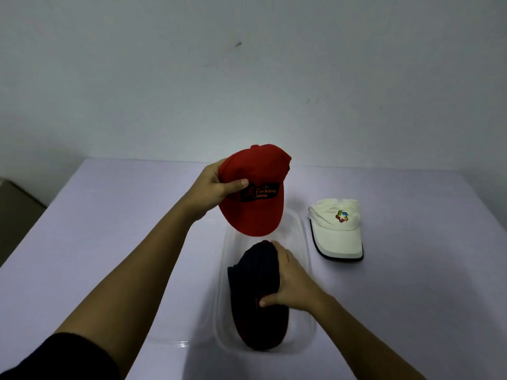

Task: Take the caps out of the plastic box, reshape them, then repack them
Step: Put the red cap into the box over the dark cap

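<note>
My left hand (212,187) holds a red cap (255,209) with a black logo patch up in the air, above the far end of the clear plastic box (304,237). Its brim points down toward me. Inside the box lies a dark navy cap (255,319), and my right hand (290,281) grips its crown from the right side, thumb across the front. A white cap (336,231) with a coloured emblem and a dark-edged brim rests on the table to the right of the box.
The box stands on a pale lavender table (109,229) against a plain white wall. A brown surface shows past the table's left edge. Bare tabletop lies to the left of the box and to the far right of the white cap.
</note>
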